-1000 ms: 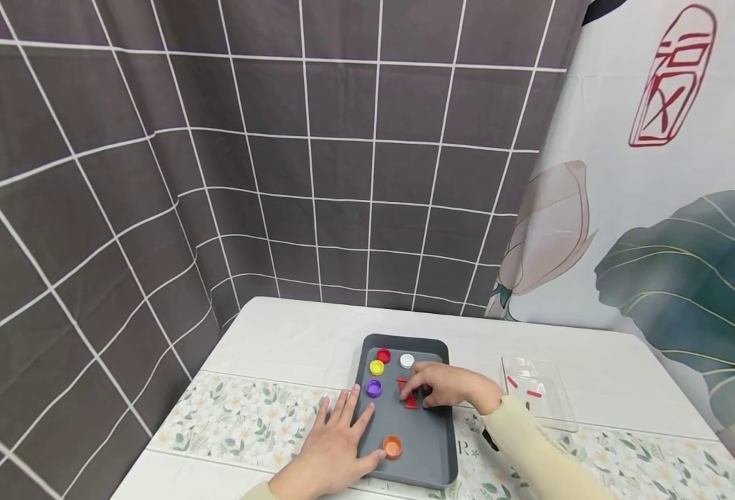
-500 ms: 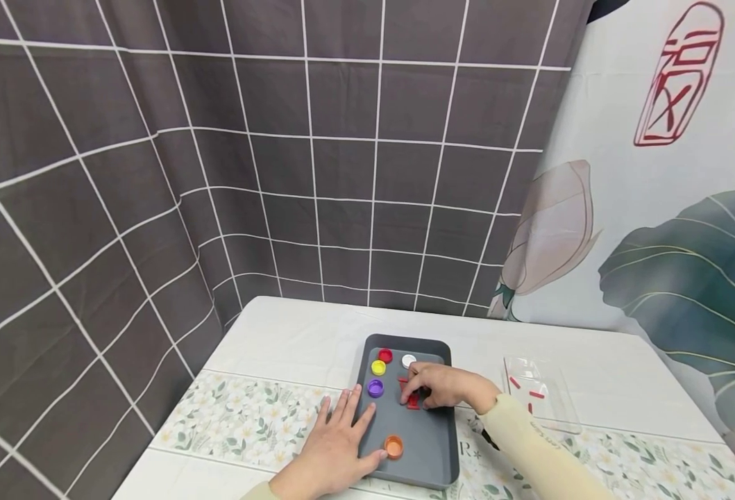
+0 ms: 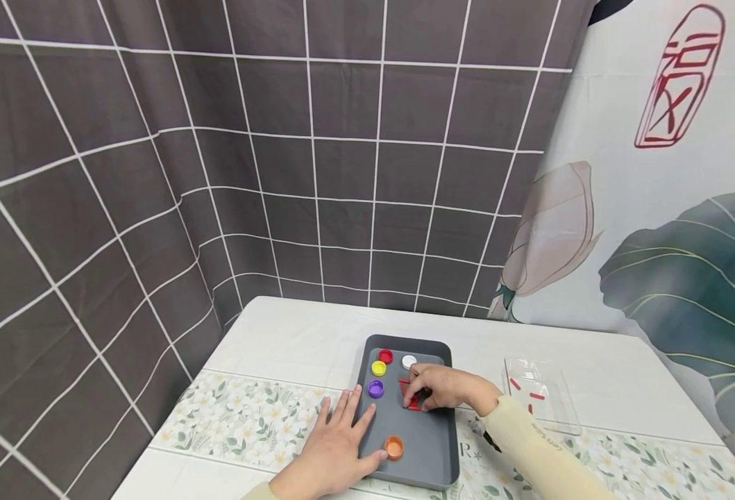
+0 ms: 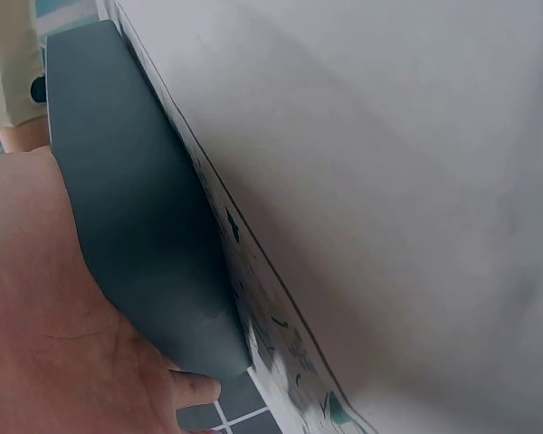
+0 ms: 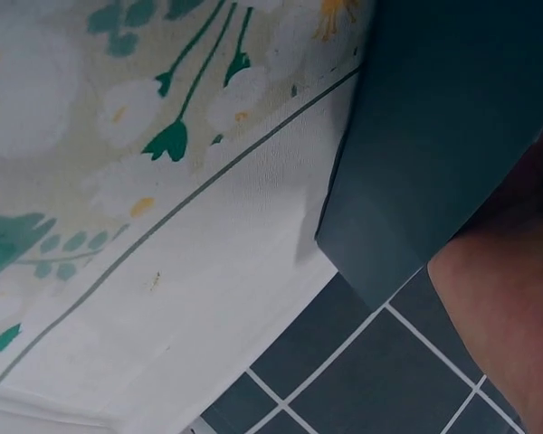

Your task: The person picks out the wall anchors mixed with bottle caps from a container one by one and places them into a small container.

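The left hand (image 3: 337, 446) lies spread at the tray's (image 3: 426, 462) 8 o'clock edge, thumb near the orange cap (image 3: 394, 448) at 7. Beyond, the right hand (image 3: 440, 387) curls over red sticks (image 3: 414, 404) toward 12; whether it pinches one cannot be told. Farther sit the purple cap (image 3: 375, 389) at 10, the white cap (image 3: 409, 362) at 12.

you have a smooth, matt tray (image 3: 422, 460); orange cap (image 3: 394, 448), plastic-looking; clear box (image 3: 557, 408), glossy plastic; curtain (image 3: 345, 170) before you, matt cloth.
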The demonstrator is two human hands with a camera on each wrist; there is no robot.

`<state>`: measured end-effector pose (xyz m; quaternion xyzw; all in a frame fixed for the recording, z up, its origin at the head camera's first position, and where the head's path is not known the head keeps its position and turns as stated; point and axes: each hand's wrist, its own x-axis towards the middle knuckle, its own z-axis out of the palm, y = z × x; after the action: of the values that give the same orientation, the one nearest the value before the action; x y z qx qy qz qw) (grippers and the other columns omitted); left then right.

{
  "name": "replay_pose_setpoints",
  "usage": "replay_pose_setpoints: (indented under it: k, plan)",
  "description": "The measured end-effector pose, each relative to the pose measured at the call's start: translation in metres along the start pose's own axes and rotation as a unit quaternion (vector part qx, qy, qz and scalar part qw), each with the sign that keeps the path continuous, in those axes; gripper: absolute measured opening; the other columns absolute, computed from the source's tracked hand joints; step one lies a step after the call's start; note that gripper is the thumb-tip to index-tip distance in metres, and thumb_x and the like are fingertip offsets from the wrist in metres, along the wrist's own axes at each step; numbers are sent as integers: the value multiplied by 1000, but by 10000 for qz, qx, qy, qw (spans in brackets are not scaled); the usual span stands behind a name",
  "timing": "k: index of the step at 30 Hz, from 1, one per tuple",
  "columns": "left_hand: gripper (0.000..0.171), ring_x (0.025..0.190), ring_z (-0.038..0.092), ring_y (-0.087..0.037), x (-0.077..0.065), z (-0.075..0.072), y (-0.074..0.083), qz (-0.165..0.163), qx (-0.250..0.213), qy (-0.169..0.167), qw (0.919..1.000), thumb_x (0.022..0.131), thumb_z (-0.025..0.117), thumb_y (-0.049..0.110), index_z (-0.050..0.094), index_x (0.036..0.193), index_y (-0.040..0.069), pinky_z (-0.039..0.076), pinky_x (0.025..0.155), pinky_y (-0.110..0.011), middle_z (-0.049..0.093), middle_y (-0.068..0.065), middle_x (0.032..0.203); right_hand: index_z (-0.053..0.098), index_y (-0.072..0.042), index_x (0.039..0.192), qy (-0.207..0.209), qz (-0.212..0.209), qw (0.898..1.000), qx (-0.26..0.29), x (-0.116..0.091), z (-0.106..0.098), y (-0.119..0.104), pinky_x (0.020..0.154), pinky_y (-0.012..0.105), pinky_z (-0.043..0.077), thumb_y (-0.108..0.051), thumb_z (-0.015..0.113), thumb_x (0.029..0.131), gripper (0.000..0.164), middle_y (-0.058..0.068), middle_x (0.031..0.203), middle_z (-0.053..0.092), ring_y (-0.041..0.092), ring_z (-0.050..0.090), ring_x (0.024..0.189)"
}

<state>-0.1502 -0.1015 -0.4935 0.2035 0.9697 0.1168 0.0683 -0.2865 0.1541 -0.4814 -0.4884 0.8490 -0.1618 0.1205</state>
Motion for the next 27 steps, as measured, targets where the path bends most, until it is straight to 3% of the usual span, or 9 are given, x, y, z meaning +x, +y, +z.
replay_pose_setpoints:
  k: [16,27]
  plan:
    - [83,154,18,-39,0,1,-1,21,-9,54,10000,95,43,72,43,156,16,13,119,-65,16,-15,169,80,-24,99,-54,-36,10000,-73,2,0,3,69,16,40,-12,86,79,24,-9,88,53,1,43,76]
    - [82,154,19,-38,1,3,-1,-9,71,62,10000,95,43,72,42,156,17,14,119,-65,17,-15,169,77,-24,96,-143,97,9998,-110,1,1,-2,76,18,44,-14,86,80,21,-12,92,53,4,50,82]
